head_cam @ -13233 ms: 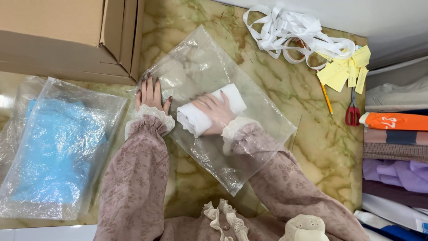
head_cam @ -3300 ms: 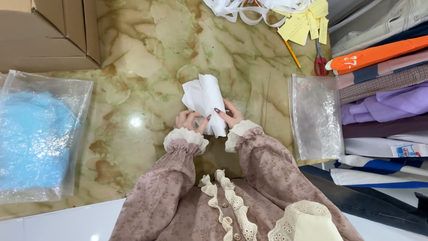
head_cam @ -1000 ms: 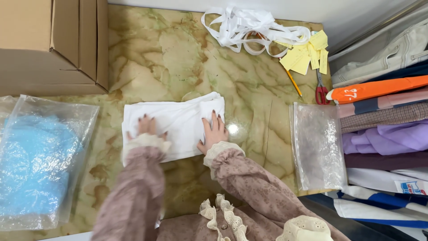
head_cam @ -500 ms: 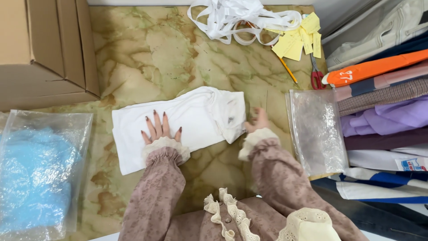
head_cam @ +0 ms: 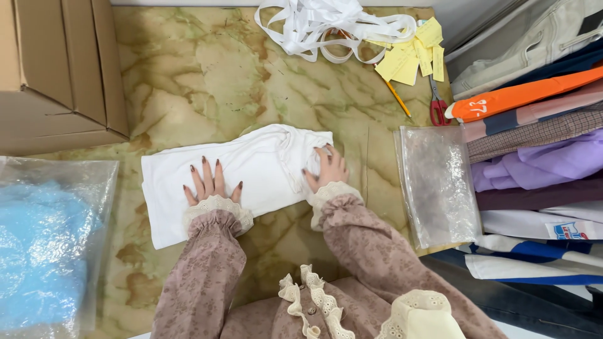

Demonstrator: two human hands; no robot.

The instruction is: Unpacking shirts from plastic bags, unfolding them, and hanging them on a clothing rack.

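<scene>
The white cotton top (head_cam: 251, 172) lies spread out flat in the middle of the green marble table (head_cam: 207, 81). Left hand (head_cam: 210, 183) rests on it open, fingers splayed, while the right hand (head_cam: 326, 168) bunches its right edge. An empty clear plastic bag (head_cam: 436, 185) sits just to the right.

Marbled table (head_cam: 207, 81) bears white garment (head_cam: 251, 166), cardboard box (head_cam: 56, 69), ribbon (head_cam: 326, 28).

Lighting: bright, even, from overhead; you get no hard shadows, only soft ones under your sleeves and along the cardboard box (head_cam: 59, 75). Glare: faint sheen on the marbled counter (head_cam: 207, 69); stronger white reflections on the clear plastic bag (head_cam: 436, 185) and the bagged blue item (head_cam: 44, 251). Exposure: the white garment (head_cam: 251, 169) runs near blown-out, folds faint. Focus: sharp centre, slight softness at your lower frame edge. Distortion: mild wide-angle bowing at the sides.
</scene>
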